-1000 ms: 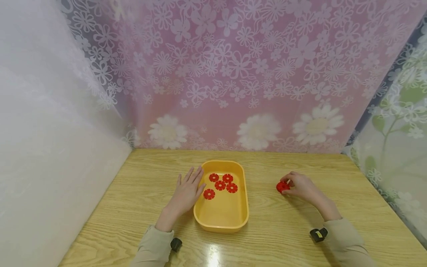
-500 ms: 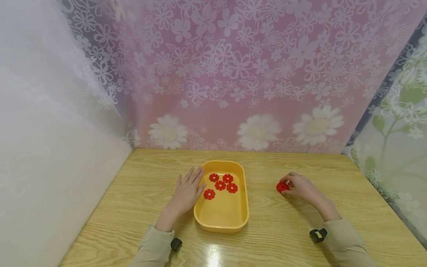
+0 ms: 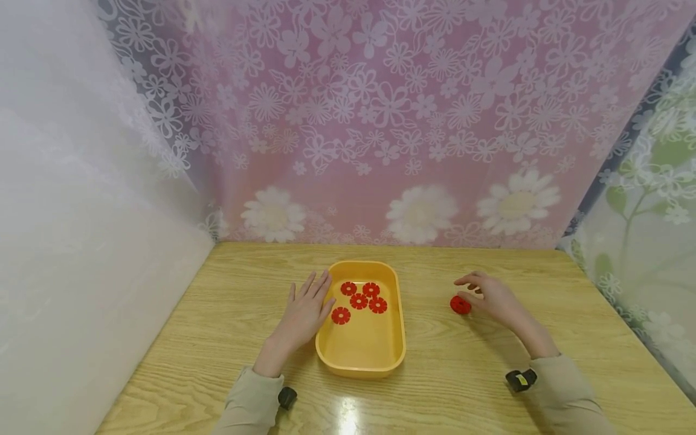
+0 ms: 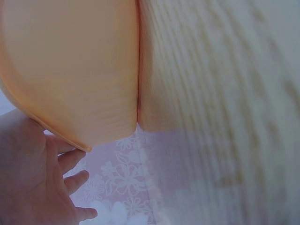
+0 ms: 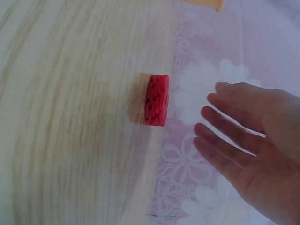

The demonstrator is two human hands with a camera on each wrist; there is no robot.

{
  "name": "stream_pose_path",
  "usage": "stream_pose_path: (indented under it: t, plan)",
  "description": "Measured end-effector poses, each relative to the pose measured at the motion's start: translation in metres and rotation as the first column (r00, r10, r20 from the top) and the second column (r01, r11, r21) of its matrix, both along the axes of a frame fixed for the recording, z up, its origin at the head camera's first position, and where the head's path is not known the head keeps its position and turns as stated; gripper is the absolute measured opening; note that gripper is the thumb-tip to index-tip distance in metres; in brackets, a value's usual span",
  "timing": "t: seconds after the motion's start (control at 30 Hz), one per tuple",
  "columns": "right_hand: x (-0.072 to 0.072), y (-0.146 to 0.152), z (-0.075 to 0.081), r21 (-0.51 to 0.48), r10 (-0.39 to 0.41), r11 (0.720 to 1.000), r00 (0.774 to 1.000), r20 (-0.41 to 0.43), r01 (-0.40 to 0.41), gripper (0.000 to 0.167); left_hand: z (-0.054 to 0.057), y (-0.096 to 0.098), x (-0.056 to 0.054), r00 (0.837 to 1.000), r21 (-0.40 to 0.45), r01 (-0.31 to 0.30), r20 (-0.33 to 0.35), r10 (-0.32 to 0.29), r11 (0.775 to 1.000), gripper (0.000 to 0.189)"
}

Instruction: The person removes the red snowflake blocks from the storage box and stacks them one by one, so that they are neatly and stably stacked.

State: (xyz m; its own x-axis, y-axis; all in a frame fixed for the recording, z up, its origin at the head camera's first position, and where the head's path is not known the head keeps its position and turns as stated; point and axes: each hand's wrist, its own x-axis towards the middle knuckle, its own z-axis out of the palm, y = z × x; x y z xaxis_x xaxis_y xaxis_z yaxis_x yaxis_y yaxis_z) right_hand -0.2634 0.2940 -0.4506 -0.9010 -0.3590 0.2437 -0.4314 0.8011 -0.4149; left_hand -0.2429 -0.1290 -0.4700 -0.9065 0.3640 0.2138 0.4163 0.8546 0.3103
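Observation:
My left hand [image 3: 302,313] lies along the left rim of a yellow plastic tray [image 3: 360,370], its fingers fairly straight and touching the edge. The left wrist view shows that hand [image 4: 37,173] against the tray wall [image 4: 93,70]. Inside the tray lie several red flower-shaped plastic discs [image 3: 341,315]. To the right, a small stack of the same red discs [image 3: 460,304] stands on the table. My right hand [image 3: 492,297] hovers just above and beside this stack, holding nothing. Seen from the right wrist, its relaxed fingers [image 5: 229,133] are apart from the stack [image 5: 157,100].
The wooden table [image 3: 435,374] ends at a pink flowered curtain [image 3: 337,151] behind. A pale wall or sheet [image 3: 81,241] borders the left side. Flowered fabric [image 3: 647,254] hangs at the right.
My right hand has let go of the red disc stack and lifted slightly up and away. The stack stays in place. My left hand and the tray have not moved.

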Motion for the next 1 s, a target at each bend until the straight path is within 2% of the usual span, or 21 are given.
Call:
stream_pose_path:
  t: [0.27, 0.53, 0.8, 1.0]
  plan:
    - [-0.004, -0.014, 0.004, -0.065, -0.014, 0.998, 0.99, -0.138, 0.005, 0.025, 0.002, -0.001, 0.0, 1.0, -0.004, -0.002, -0.002, 0.002, 1.0, 0.058]
    - [-0.013, -0.042, 0.011, -0.128, 0.031, 0.99, 0.974, -0.222, -0.061, 0.03, 0.002, -0.001, 0.001, 1.0, 0.003, -0.001, -0.002, 0.001, 1.0, 0.058]
    - [-0.02, -0.08, 0.015, -0.172, 0.107, 0.975, 0.978, -0.179, -0.138, 0.034, 0.003, 0.0, 0.002, 1.0, -0.008, 0.003, 0.006, -0.003, 1.0, 0.058]
    - [-0.024, -0.112, 0.018, -0.161, 0.2, 0.96, 0.962, -0.184, -0.231, 0.037, 0.004, 0.0, 0.003, 1.0, -0.001, 0.004, 0.009, -0.004, 1.0, 0.058]
